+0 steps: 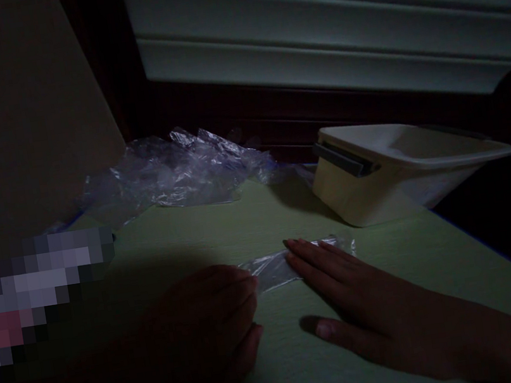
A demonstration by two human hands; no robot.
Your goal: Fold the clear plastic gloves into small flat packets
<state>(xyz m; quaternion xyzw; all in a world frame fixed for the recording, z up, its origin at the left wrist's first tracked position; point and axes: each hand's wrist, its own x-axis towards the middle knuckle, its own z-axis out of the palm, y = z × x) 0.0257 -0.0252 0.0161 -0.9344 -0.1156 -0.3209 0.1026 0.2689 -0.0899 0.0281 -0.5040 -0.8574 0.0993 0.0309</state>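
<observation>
A narrow strip of folded clear thin plastic (274, 270) lies on the pale green tabletop (284, 353). My left hand (213, 326) is closed at the strip's left end, its fingers curled down over it. Exactly how the fingertips grip it is hidden in the dim light. Across the strip's right part rests my right hand (362, 297), palm down and flat. Its fingers are stretched out and the thumb is apart, pointing left. The right tip of the strip shows beyond the fingers.
Behind the hands, a loose heap of crumpled clear plastic (185, 170) spreads along the table's back edge. A whitish tub (379, 186) with a grey handle clip stands at the back right. A slatted panel (308, 30) rises behind. A blurred-out item (38, 281) is at left.
</observation>
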